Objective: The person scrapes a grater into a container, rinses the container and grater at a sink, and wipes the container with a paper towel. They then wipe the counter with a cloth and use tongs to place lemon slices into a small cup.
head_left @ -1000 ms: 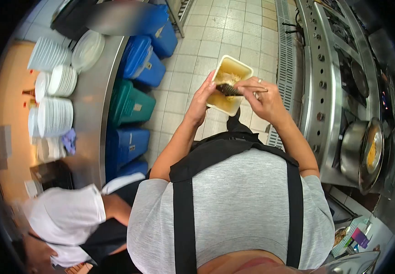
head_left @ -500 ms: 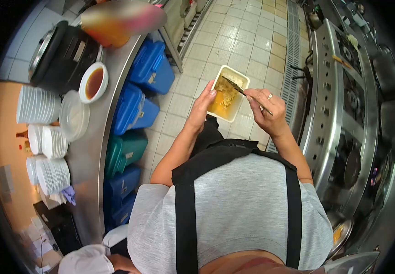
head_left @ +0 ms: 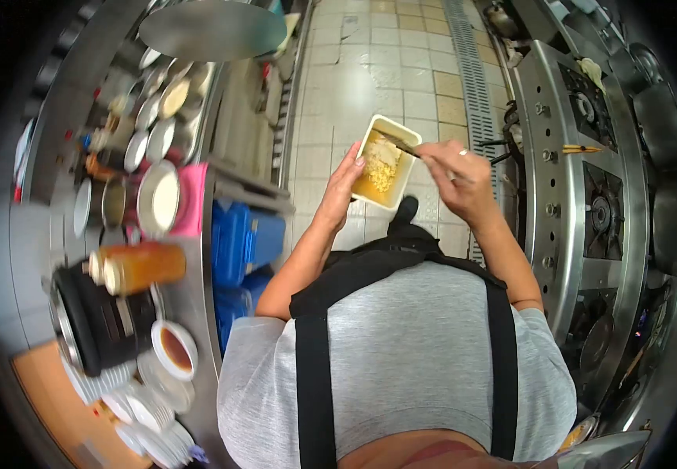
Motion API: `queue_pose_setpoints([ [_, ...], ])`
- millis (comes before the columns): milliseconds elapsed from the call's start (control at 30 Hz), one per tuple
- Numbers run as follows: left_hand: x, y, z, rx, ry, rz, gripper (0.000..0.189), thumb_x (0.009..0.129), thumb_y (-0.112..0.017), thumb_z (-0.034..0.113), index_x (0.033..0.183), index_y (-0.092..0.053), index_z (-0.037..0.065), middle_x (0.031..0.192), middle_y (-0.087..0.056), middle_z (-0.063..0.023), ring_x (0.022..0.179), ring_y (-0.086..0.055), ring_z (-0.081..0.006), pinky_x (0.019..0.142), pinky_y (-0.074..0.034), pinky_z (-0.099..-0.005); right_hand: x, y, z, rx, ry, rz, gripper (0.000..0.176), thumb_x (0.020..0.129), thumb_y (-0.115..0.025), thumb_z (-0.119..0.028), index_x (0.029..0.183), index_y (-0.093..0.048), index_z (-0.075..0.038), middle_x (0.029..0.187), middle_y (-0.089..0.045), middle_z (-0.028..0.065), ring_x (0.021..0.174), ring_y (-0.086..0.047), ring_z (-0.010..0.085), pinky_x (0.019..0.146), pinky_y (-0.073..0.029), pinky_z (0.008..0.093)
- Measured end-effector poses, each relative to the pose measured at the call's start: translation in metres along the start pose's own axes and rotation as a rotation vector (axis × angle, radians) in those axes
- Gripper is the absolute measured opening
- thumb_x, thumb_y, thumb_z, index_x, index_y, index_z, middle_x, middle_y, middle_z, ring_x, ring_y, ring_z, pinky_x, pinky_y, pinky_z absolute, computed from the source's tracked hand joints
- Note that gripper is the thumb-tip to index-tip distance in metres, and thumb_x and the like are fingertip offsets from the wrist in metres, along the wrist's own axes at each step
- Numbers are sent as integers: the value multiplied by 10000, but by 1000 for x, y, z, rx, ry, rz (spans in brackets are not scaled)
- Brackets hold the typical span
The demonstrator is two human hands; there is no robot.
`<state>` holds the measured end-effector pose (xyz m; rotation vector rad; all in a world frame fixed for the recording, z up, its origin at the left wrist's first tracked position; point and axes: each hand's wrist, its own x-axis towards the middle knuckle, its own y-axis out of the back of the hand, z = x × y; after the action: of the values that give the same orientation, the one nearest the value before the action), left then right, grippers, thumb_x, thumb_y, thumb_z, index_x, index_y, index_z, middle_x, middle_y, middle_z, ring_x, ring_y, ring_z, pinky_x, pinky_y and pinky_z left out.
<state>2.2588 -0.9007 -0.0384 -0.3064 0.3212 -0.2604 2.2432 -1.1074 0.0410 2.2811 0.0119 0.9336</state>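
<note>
My left hand (head_left: 344, 186) is closed on the left side of a white rectangular tub (head_left: 411, 173), thumb at its rim. Inside lie yellow crumbly food (head_left: 382, 177), a pale rice-like clump (head_left: 385, 154) and orange-yellow liquid (head_left: 365, 189). Over the tub's right edge, my right hand (head_left: 463, 178) grips a slim dark metal utensil (head_left: 395, 141) whose far end reaches into the tub near the pale clump. The exact kind of utensil does not show clearly.
To the left, a steel counter (head_left: 204, 328) bears squeeze bottles (head_left: 147, 268), a bowl of brown sauce (head_left: 174, 349), a black cooker (head_left: 115, 313) and stacked plates. Blue bins (head_left: 233, 242) stand underneath. A gas range (head_left: 551, 203) lines the right side of the tiled aisle (head_left: 358, 86).
The view has advanced along the aisle; the cooker and plates now sit lower, and more bowls show ahead. In the tub, the food has shifted, with the pale clump more exposed.
</note>
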Motion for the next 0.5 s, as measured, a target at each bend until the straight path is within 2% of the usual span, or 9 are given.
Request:
queue_pose_setpoints([
  [67, 57, -6, 4, 71, -48, -39, 621, 956, -478, 314, 1445, -269, -6, 1438, -373, -119, 1320, -345, -190, 1088, -237, -293, 14, -6, 60, -101, -5, -141, 221, 756, -648, 21, 953, -677, -75, 829, -659, 77, 729, -652, 218, 634, -521, 315],
  [100, 86, -11, 5, 100, -77, -70, 621, 955, -478, 313, 1445, -268, -6, 1443, -367, -120, 1325, -339, -192, 1092, -231, -296, 24, -6, 84, -158, 27, -154, 257, 735, -664, -5, 977, -672, -91, 827, -647, 64, 716, -641, 223, 621, -517, 329],
  [167, 140, -17, 7, -28, -4, -53, 617, 955, -474, 311, 1447, -270, 1, 1452, -358, -117, 1332, -330, -201, 1100, -216, -306, 60, 6, 117, -165, 94, -93, 260, 729, -694, -48, 982, -670, -105, 794, -631, 63, 678, -627, 230, 583, -504, 320],
  [233, 188, -30, 22, -64, -17, -39, 608, 957, -469, 306, 1450, -270, 10, 1451, -359, -110, 1329, -336, -203, 1096, -234, -318, 97, 20, 156, -160, 161, -13, 243, 737, -697, -64, 975, -672, -105, 788, -627, 52, 668, -624, 217, 565, -499, 316],
  [267, 212, -38, 37, -56, -31, -43, 605, 957, -467, 307, 1449, -274, 11, 1444, -368, -107, 1321, -347, -203, 1092, -245, -325, 116, 24, 177, -151, 198, 40, 231, 742, -698, -77, 970, -672, -105, 787, -625, 47, 661, -621, 212, 559, -497, 315],
  [367, 272, -52, 67, -43, -11, -36, 596, 958, -460, 314, 1446, -284, 19, 1420, -395, -98, 1298, -379, -204, 1080, -276, -340, 159, 25, 246, -195, 193, -148, 201, 756, -695, -107, 955, -674, -106, 788, -616, 41, 652, -618, 207, 558, -498, 317],
  [433, 317, -57, 77, -81, 19, -20, 592, 959, -454, 326, 1444, -291, 28, 1401, -416, -92, 1283, -399, -207, 1070, -295, -347, 190, 32, 277, -145, 192, -58, 192, 762, -692, -121, 953, -674, -110, 788, -611, 37, 650, -617, 207, 560, -498, 320],
  [500, 364, -55, 81, -64, 55, 7, 624, 939, -472, 392, 1437, -306, 56, 1359, -456, -84, 1227, -466, -213, 992, -394, -388, 219, 40, 312, -114, 165, 7, 184, 773, -686, -122, 957, -676, -112, 794, -616, 40, 670, -624, 212, 578, -506, 323],
])
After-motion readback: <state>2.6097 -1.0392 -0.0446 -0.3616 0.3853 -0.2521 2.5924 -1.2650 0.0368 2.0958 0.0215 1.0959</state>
